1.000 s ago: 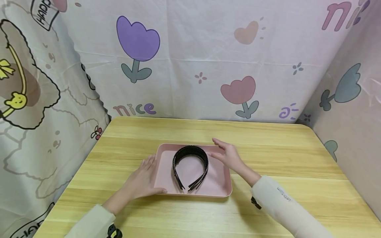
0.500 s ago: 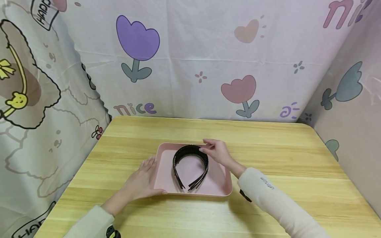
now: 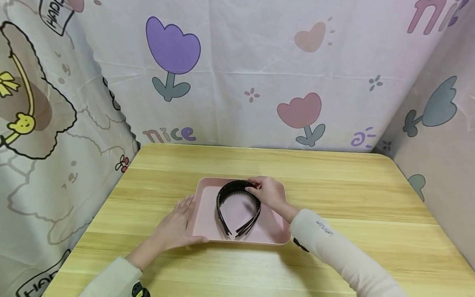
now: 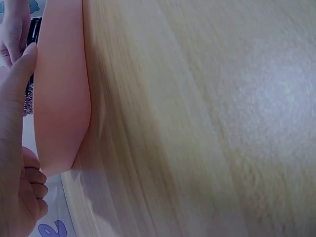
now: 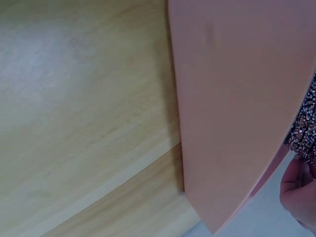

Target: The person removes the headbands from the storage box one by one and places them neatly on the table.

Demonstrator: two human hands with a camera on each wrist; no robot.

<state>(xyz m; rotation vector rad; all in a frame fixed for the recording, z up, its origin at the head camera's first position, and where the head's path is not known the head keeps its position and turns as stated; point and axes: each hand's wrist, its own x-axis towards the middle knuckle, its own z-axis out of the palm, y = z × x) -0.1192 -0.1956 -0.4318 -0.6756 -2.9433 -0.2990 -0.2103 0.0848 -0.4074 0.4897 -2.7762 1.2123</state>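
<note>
A black headband (image 3: 224,214) lies in a shallow pink tray (image 3: 273,232), its toothed inner side showing and its ends split into several prongs. In the right wrist view, the headband's outside (image 5: 305,121) glitters with small beads. My right hand (image 3: 270,193) pinches the band's upper right, thumb inside the loop and fingers at the outer side. My left hand (image 3: 174,227) rests against the tray's left end, fingers extended along it and thumb at the front rim. Part of the headband is hidden behind the right fingers.
The tray stands on a light wooden table (image 3: 334,185). Behind it hangs a white cloth (image 3: 237,49) printed with flowers, with more printed cloth (image 3: 92,156) along the left. Both forearms wear pale sleeves (image 3: 334,247).
My right hand has moved left from the tray's right part to the headband and now pinches it. The left hand stays at the tray. The headband has barely shifted.
</note>
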